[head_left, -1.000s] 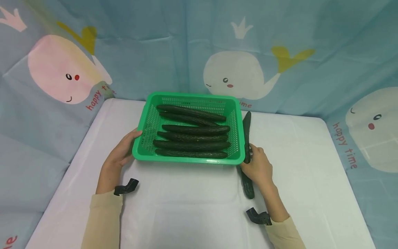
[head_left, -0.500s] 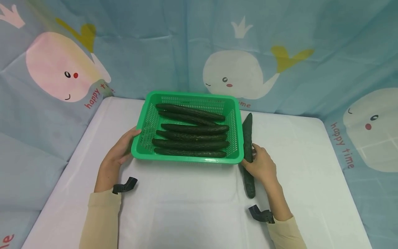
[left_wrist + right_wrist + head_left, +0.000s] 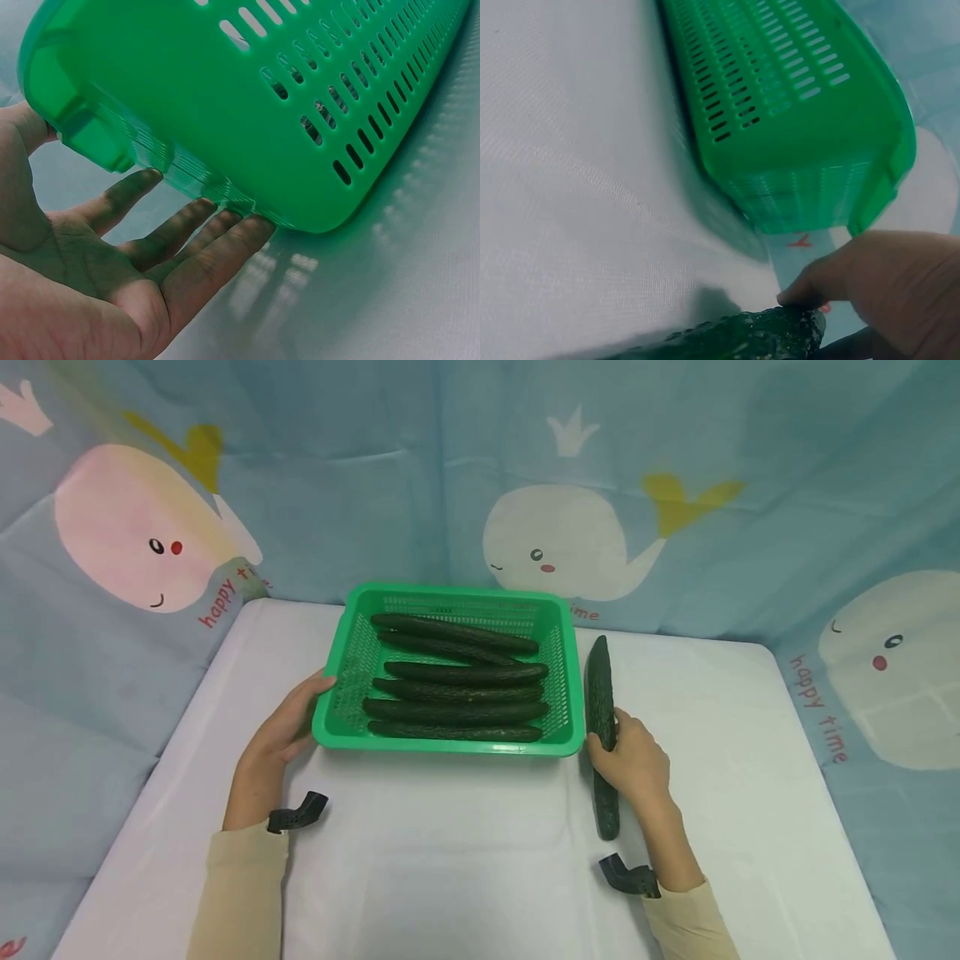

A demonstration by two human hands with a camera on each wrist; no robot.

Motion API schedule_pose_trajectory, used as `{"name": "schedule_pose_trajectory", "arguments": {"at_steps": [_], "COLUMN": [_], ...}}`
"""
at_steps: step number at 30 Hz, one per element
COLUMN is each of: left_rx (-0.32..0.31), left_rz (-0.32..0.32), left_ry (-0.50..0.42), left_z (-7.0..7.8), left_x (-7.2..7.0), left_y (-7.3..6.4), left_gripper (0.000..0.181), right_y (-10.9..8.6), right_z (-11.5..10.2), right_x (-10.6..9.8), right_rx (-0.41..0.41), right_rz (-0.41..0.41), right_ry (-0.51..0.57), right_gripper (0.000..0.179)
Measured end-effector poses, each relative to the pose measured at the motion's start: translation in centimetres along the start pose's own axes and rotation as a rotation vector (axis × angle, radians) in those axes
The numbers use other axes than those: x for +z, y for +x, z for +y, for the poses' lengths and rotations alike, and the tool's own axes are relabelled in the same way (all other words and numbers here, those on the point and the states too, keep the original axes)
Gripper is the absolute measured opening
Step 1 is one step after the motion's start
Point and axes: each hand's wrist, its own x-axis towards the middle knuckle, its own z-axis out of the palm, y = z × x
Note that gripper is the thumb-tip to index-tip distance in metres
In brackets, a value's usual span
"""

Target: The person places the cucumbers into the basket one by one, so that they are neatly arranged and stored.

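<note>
A green plastic basket (image 3: 450, 746) stands toward the back of the table, with several dark green cucumbers (image 3: 457, 712) lying crosswise in it. My left hand (image 3: 285, 727) holds the basket's left side. In the left wrist view its thumb is at the rim and its fingertips (image 3: 255, 225) touch the slotted outer wall. Just right of the basket, my right hand (image 3: 636, 762) grips another cucumber (image 3: 600, 685) around its middle, thumb on the near side. This cucumber points away from me, apart from the basket's right rim. The right wrist view shows part of its bumpy skin.
A white cloth (image 3: 465, 860) covers the table. Blue curtains (image 3: 375, 510) with printed whales hang behind and along both sides, close to the basket's back edge. A black wrist mount (image 3: 300, 812) sits on each forearm.
My right hand has moved the cucumber slightly right, away from the basket's rim, and its tilt has shifted a little. The left hand keeps its hold on the basket, which stays in place.
</note>
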Motion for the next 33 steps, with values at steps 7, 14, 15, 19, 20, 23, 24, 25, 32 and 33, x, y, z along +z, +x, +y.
{"name": "schedule_pose_trajectory", "arguments": {"at_steps": [7,14,15,19,20,23,24,25,32,33], "left_rx": [-0.010,-0.015,-0.016,-0.016,-0.013,-0.006,-0.003,-0.001,-0.010,-0.012], "left_rz": [0.001,0.006,0.009,0.018,0.012,-0.017,-0.027,-0.030,0.001,0.001], "left_ry": [-0.019,-0.003,-0.001,-0.002,-0.003,-0.029,-0.035,-0.041,-0.033,-0.030], "left_z": [0.2,0.3,0.3,0.1,0.0,-0.2,-0.3,-0.3,-0.1,0.0], "left_x": [0.1,0.3,0.3,0.3,0.3,0.5,0.5,0.6,0.1,0.1], "left_y": [0.1,0.2,0.2,0.1,0.2,0.6,0.7,0.8,0.5,0.5], "left_gripper": [0.074,0.074,0.075,0.074,0.074,0.073,0.073,0.073,0.073,0.073], "right_y": [-0.3,-0.4,-0.4,-0.2,-0.2,-0.2,-0.1,-0.1,0.5,0.7], "right_z": [0.0,0.4,0.4,0.6,0.7,1.0,1.0,1.1,1.4,1.4], "right_x": [-0.8,-1.5,-1.5,-1.4,-1.4,-1.7,-1.9,-1.9,-1.5,-1.4], "right_rx": [0.019,0.040,0.037,0.029,0.029,0.041,0.044,0.048,0.050,0.055], "right_rz": [-0.039,-0.063,-0.063,-0.066,-0.066,-0.066,-0.065,-0.064,-0.071,-0.074], "right_ry": [-0.008,-0.019,-0.024,-0.026,-0.026,-0.030,-0.034,-0.032,0.014,0.023], "right_gripper": [0.074,0.070,0.068,0.061,0.061,0.062,0.062,0.063,0.070,0.072]}}
